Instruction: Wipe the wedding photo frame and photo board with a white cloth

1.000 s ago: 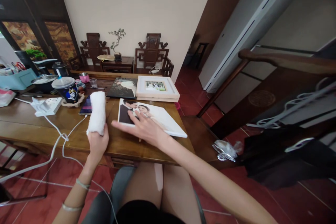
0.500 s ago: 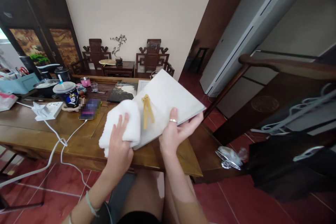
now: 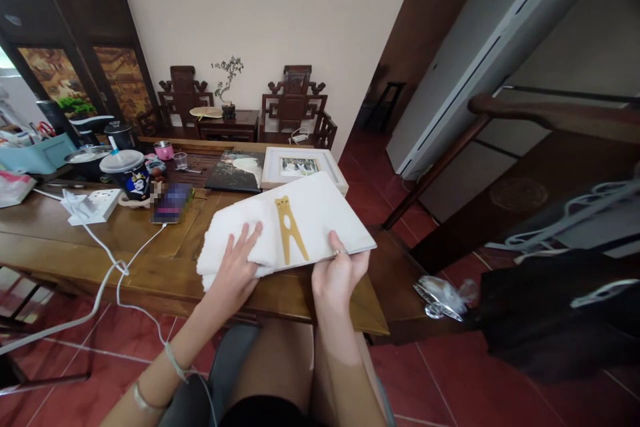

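My right hand (image 3: 339,273) grips the near edge of a white photo panel (image 3: 325,217), held face down just above the wooden table (image 3: 150,260). A yellow wooden stand piece (image 3: 290,230) is fixed to the panel's white back. My left hand (image 3: 235,270) lies flat with fingers spread on a white folded towel (image 3: 235,240), pressing it against the left part of the panel's back.
Behind the panel lie a dark photo print (image 3: 236,170) and a white framed photo (image 3: 303,169). To the left are a phone (image 3: 171,203), a lidded cup (image 3: 127,173), a power strip (image 3: 93,205) with white cables, and a blue bin (image 3: 35,152). A dark wooden chair (image 3: 550,167) stands right.
The panel lay face up on the table; my right hand picked it up and flipped it face down. My left hand brought the towel onto its back, and the panel has since lowered flatter.
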`<act>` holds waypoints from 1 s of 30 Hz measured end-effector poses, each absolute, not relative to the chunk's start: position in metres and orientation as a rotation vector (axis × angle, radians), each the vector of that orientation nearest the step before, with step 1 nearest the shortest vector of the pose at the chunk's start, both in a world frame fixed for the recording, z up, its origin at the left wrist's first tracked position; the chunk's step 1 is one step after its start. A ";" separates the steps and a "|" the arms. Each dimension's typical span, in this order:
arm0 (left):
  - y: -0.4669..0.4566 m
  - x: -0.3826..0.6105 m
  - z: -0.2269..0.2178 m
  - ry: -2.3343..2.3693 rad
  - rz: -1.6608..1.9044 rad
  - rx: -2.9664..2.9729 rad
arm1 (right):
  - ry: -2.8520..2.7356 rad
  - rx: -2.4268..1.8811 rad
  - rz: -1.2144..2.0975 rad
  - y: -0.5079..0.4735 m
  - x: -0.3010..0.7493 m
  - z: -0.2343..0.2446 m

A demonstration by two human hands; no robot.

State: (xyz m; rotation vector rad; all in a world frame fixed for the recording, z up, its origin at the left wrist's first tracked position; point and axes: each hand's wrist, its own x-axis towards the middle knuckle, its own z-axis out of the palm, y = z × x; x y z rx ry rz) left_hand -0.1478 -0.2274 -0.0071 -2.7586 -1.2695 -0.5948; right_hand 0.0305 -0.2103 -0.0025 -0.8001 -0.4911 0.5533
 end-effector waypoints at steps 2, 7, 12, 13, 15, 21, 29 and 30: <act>-0.224 -0.157 -0.008 -1.226 -0.554 -2.803 | -0.491 -0.807 0.643 -0.213 0.040 -0.009; -0.215 -0.176 -0.009 -1.082 -0.500 -2.901 | -0.510 -0.948 0.766 -0.225 0.069 -0.018; -0.211 -0.181 -0.008 -1.053 -0.494 -2.889 | -0.843 -1.204 0.819 -0.231 0.098 -0.024; -0.211 -0.180 -0.009 -1.062 -0.495 -2.876 | -0.941 -1.270 0.805 -0.231 0.104 -0.026; -0.211 -0.176 -0.011 -1.105 -0.516 -2.828 | -1.107 -1.388 0.777 -0.229 0.112 -0.030; -0.210 -0.171 -0.019 -1.207 -0.524 -2.648 | -1.438 -1.655 0.675 -0.227 0.119 -0.032; -0.204 -0.174 -0.016 -1.328 -0.508 -2.601 | -1.779 -1.832 0.425 -0.222 0.113 -0.022; -0.203 -0.174 -0.016 -1.329 -0.512 -2.599 | -1.798 -1.830 0.395 -0.219 0.113 -0.022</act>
